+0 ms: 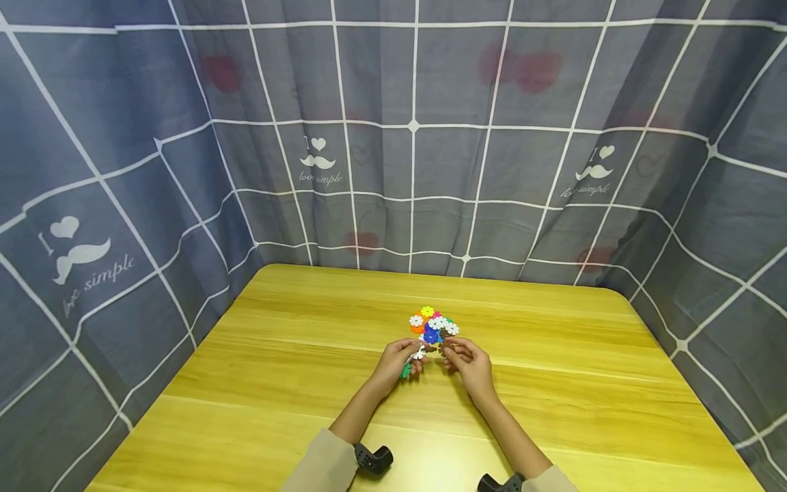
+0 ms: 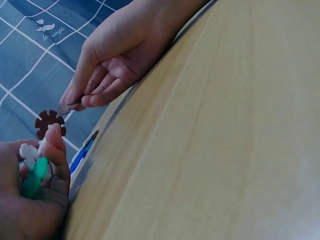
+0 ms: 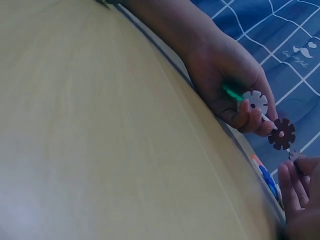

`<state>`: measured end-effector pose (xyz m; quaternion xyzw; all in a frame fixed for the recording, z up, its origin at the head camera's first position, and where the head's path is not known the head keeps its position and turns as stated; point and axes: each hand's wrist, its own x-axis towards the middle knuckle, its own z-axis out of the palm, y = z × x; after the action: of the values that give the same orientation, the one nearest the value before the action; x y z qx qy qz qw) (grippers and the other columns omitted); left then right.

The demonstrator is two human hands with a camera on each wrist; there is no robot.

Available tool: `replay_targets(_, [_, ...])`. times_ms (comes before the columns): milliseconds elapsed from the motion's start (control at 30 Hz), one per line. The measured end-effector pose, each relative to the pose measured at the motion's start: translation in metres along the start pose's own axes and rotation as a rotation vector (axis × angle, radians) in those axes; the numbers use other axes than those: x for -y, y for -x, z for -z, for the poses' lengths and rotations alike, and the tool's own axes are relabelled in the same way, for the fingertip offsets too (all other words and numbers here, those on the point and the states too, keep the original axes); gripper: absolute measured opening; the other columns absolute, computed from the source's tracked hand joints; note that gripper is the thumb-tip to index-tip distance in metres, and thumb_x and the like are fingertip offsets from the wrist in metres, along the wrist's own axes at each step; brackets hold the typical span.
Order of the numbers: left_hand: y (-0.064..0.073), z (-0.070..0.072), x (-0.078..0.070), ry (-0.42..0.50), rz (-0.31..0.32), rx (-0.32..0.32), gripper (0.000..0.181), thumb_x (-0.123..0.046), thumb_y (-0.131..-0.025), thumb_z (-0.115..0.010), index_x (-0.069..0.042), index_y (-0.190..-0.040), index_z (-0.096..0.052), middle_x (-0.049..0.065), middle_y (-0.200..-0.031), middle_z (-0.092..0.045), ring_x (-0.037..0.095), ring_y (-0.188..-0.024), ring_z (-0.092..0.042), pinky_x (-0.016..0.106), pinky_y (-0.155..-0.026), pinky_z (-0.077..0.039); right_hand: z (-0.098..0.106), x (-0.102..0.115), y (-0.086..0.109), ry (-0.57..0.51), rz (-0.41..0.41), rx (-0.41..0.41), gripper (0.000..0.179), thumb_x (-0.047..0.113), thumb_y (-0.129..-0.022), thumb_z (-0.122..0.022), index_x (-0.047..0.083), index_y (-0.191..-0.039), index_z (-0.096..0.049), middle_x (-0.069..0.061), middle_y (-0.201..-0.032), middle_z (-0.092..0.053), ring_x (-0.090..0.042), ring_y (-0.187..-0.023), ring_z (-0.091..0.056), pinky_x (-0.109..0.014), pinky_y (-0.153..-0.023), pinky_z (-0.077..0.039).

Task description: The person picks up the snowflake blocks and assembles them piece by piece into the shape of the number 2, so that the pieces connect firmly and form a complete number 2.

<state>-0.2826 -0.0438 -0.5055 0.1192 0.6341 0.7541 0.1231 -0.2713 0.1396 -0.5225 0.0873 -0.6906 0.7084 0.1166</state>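
Note:
My left hand (image 1: 390, 365) grips a small joined chain of notched plastic snowflake discs. In it are a green disc (image 2: 34, 179), a white disc (image 3: 256, 101) and a brown disc (image 3: 282, 134) at the outer end. Thumb and fingers of my right hand (image 1: 472, 369) pinch another brown disc (image 2: 66, 108), seen nearly edge-on in the left wrist view. This piece is close to the edge of the chain's brown disc; whether they touch I cannot tell. Both hands are just above the table, facing each other.
Just beyond the hands, a pile of loose snowflake discs (image 1: 432, 333) in white, blue, yellow, orange and other colours lies on the wood-grain table (image 1: 295, 403). A grey checked curtain (image 1: 381, 157) hangs around the table's back and sides.

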Motion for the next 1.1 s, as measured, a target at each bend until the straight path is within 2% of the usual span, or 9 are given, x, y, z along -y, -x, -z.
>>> replay_targets(67, [0.002,-0.002,-0.005,-0.003,-0.005,0.002,0.032,-0.012,-0.098,-0.044,0.014,-0.114,-0.055,0.04,-0.092,-0.055,0.012,-0.057,-0.056,0.019,-0.051,-0.044,0.0,0.001,0.0,-0.104,-0.056,0.001,0.027,0.005,-0.084,-0.067,-0.009,-0.107,-0.061,-0.024,-0.082,-0.063,-0.028,-0.065,-0.064,-0.039,-0.062,-0.054])
replay_targets(133, [0.005,-0.004,-0.01,-0.011,-0.004,-0.004,0.031,-0.01,-0.098,-0.044,0.015,-0.113,-0.055,0.042,-0.093,-0.054,0.012,-0.057,-0.055,0.02,-0.051,-0.044,-0.001,0.003,0.001,-0.144,-0.091,0.007,0.027,0.004,-0.084,-0.066,-0.01,-0.107,-0.06,-0.023,-0.08,-0.064,-0.026,-0.063,-0.064,-0.04,-0.062,-0.054])
replay_targets(233, [0.01,-0.006,-0.018,-0.038,0.0,-0.014,0.03,-0.009,-0.098,-0.044,0.014,-0.112,-0.056,0.041,-0.093,-0.054,0.011,-0.057,-0.055,0.021,-0.053,-0.046,-0.002,0.004,0.002,-0.145,-0.103,0.014,0.024,0.002,-0.085,-0.064,-0.01,-0.106,-0.06,-0.018,-0.076,-0.065,-0.022,-0.06,-0.064,-0.039,-0.06,-0.055])
replay_targets(400, [0.013,-0.007,-0.022,-0.056,0.005,-0.015,0.029,-0.009,-0.098,-0.044,0.013,-0.111,-0.057,0.04,-0.092,-0.055,0.011,-0.057,-0.054,0.022,-0.053,-0.046,-0.003,0.003,0.002,-0.115,-0.072,0.006,0.022,0.001,-0.085,-0.063,-0.01,-0.105,-0.06,-0.014,-0.073,-0.066,-0.02,-0.057,-0.063,-0.037,-0.057,-0.054])
replay_targets(633, [0.012,-0.006,-0.021,-0.043,-0.004,0.004,0.029,-0.01,-0.098,-0.045,0.014,-0.111,-0.056,0.038,-0.088,-0.057,0.01,-0.056,-0.053,0.021,-0.053,-0.046,-0.004,0.003,0.001,-0.093,-0.067,0.02,0.023,0.001,-0.085,-0.064,-0.009,-0.105,-0.062,-0.019,-0.075,-0.065,-0.02,-0.056,-0.062,-0.035,-0.054,-0.054])
replay_targets(867, [0.012,-0.006,-0.02,-0.096,-0.022,-0.001,0.028,-0.008,-0.097,-0.046,0.014,-0.106,-0.06,0.032,-0.082,-0.06,0.013,-0.055,-0.053,0.023,-0.051,-0.045,-0.004,0.003,0.002,-0.121,-0.078,0.095,0.02,-0.001,-0.086,-0.061,-0.013,-0.102,-0.06,-0.023,-0.079,-0.064,-0.021,-0.057,-0.063,-0.037,-0.055,-0.054])
replay_targets(1000, [0.01,-0.004,-0.015,-0.095,-0.024,-0.007,0.027,-0.007,-0.097,-0.047,0.013,-0.105,-0.062,0.033,-0.081,-0.06,0.013,-0.054,-0.053,0.023,-0.05,-0.045,-0.005,0.004,0.004,-0.134,-0.061,0.124,0.02,-0.003,-0.087,-0.059,-0.016,-0.102,-0.058,-0.021,-0.081,-0.066,-0.02,-0.058,-0.063,-0.038,-0.056,-0.054])
replay_targets(1100, [0.005,-0.001,-0.007,-0.084,-0.021,-0.01,0.027,-0.011,-0.097,-0.048,0.01,-0.105,-0.063,0.028,-0.078,-0.062,0.012,-0.054,-0.053,0.022,-0.049,-0.045,-0.006,0.004,0.004,-0.141,-0.06,0.122,0.02,-0.004,-0.087,-0.059,-0.016,-0.103,-0.058,-0.022,-0.081,-0.065,-0.02,-0.058,-0.063,-0.037,-0.056,-0.054])
